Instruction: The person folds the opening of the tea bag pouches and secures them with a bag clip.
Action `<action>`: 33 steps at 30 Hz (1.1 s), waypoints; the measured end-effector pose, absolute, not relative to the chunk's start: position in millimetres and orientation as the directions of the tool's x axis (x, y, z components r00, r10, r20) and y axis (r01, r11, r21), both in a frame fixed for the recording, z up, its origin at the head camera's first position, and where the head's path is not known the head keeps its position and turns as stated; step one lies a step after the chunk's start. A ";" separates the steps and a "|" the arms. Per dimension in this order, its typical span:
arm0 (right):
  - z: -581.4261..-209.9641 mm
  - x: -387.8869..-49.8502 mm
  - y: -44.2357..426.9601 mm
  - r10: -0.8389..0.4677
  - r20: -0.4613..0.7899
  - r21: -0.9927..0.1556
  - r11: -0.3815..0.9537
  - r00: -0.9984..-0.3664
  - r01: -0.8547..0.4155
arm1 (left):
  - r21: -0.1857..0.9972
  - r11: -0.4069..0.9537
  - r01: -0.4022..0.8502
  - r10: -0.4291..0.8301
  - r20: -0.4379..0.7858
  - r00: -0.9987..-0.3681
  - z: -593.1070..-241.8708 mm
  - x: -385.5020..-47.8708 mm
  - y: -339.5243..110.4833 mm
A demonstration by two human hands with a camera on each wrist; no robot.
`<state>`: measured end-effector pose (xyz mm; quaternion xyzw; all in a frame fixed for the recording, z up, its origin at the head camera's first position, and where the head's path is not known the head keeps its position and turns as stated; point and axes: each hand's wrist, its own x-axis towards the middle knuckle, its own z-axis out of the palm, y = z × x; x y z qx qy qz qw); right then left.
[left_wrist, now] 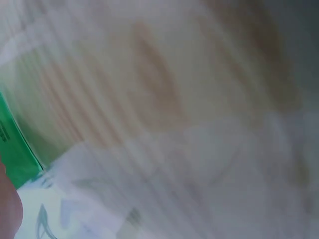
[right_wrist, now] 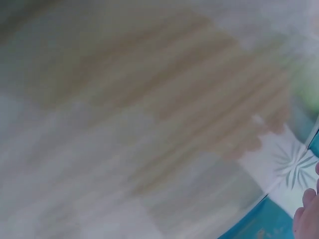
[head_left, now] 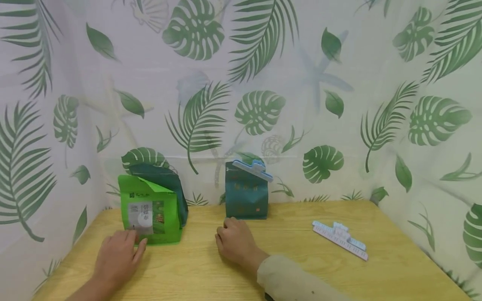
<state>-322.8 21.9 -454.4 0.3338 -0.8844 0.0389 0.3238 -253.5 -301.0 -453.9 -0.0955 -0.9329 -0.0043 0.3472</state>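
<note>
A bright green tea bag (head_left: 171,217) stands at the left of the table. My left hand (head_left: 117,257) is at its lower left corner, thumb and fingers loosely bent; whether they touch the bag I cannot tell. A dark teal bag (head_left: 160,170) stands partly hidden behind the green one. Near the middle, another teal bag (head_left: 246,202) carries a blue sealing clip (head_left: 254,169) slanting across its top. Just in front of that bag rests my right hand (head_left: 238,241), fingers loosely curled, holding nothing visible. Both wrist views are mostly blurred, with fingertips (right_wrist: 309,214) at the right wrist view's edge.
On the right side of the wooden table (head_left: 301,267) lie a light blue clip (head_left: 357,242) and a pink clip (head_left: 327,235), side by side at a slant. A leaf-patterned sheet (head_left: 293,121) hangs behind the table and along both sides.
</note>
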 end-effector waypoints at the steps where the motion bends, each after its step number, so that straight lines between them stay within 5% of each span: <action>1: -454.3 -322.0 18.3 -0.568 0.586 0.147 0.776 -0.579 -0.613 | -0.064 0.982 0.176 0.175 0.646 -0.743 -454.8 -253.9 -304.1; 10: -447.9 -312.6 -18.1 -0.671 0.404 0.242 0.734 -0.622 -0.634 | 0.024 0.993 0.120 0.071 0.685 -0.725 -458.0 -259.6 -325.6; 19: -444.5 -307.0 -50.4 -0.665 0.244 0.186 0.746 -0.706 -0.639 | 0.134 0.991 0.031 -0.047 0.544 -0.838 -459.9 -261.8 -332.3; 25: -447.4 -306.8 -62.4 -0.664 0.255 0.142 0.745 -0.703 -0.652 | 0.109 0.993 0.041 -0.015 0.468 -0.884 -463.9 -271.8 -329.2; 33: -452.8 -303.0 -66.8 -0.722 0.188 0.232 0.692 -0.666 -0.684 | 0.124 0.991 0.047 -0.011 0.429 -0.903 -467.5 -272.5 -329.8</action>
